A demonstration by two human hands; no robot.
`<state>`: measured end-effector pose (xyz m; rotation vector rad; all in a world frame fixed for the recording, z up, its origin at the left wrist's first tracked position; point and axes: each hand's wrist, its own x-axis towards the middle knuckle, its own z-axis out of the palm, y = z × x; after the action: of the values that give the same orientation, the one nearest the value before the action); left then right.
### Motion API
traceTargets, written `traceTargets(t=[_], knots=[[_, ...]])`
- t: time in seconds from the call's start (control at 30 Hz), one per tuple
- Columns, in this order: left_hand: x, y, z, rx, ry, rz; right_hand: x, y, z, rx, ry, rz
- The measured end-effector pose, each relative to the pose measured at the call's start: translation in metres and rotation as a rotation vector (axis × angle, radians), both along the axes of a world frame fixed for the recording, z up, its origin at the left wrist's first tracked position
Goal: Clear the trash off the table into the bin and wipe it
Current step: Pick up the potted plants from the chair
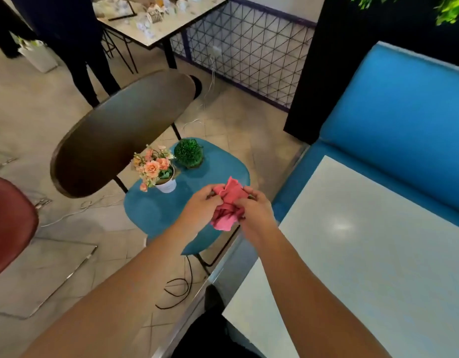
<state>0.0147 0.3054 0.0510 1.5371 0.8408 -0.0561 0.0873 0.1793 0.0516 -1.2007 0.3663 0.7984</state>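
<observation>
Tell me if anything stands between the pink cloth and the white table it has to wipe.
Nothing visible does. The left hand and right hand grip the pink cloth above the teal chair seat, right beside the edge of the white table. The flower pot and green plant stand on the seat's other side, off that path.

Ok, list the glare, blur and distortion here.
Head view: glare spot on the white table; far table blurred; wide lens curves the blue bench; pink cloth in the left hand and right hand is fairly sharp.
</observation>
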Motion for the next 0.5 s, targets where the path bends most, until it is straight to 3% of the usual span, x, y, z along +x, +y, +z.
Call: traceTargets(t=[0.23, 0.5], knots=[[0.025, 0.107, -0.085, 0.042, 0.079, 0.07, 0.022, 0.117, -0.088, -0.116, 0.08, -0.025], [0.047, 0.139, -0.152, -0.038, 0.086, 0.213, 0.04, 0.172, -0.16, -0.121, 0.144, 0.037]])
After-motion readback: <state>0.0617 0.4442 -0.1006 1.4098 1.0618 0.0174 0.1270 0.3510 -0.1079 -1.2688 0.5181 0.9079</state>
